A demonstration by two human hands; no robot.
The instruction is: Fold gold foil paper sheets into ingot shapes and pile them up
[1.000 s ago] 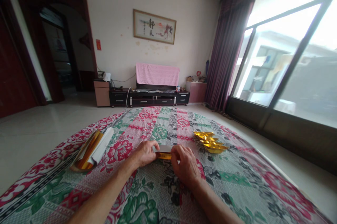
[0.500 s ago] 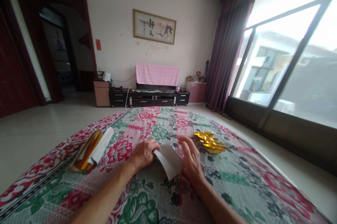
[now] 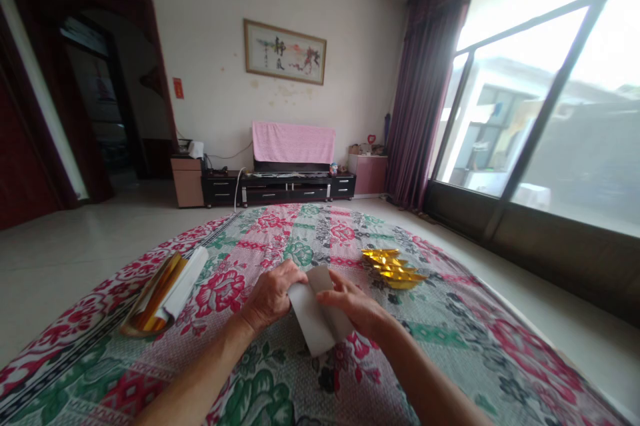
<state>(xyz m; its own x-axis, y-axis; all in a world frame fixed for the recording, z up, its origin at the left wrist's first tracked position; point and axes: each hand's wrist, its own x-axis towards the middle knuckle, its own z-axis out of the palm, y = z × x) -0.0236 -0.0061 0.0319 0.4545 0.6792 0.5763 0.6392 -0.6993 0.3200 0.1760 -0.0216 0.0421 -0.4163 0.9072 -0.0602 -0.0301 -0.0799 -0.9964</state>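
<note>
A pale grey-white sheet of paper (image 3: 313,323), with a crease down its length, is between my hands above the patterned cloth. My left hand (image 3: 274,294) pinches its upper left edge between thumb and fingers. My right hand (image 3: 354,303) grips the right side, its thumb lying on the paper's face near the crease. To the right of my hands, several folded gold paper pieces (image 3: 395,269) stand nested in a row. At the left lies an open holder (image 3: 131,323) containing rolled gold and white sheets (image 3: 175,289).
A flowered cloth (image 3: 265,396) covers the round table. Beyond it stand a low black cabinet (image 3: 285,194), a pink cloth (image 3: 294,143) over a screen, and a purple curtain (image 3: 417,106) beside large windows.
My right hand has come in from beside the sheet and closed on it. The paper now shows a crease and lies flatter toward me. The view has shifted slightly to the right.
</note>
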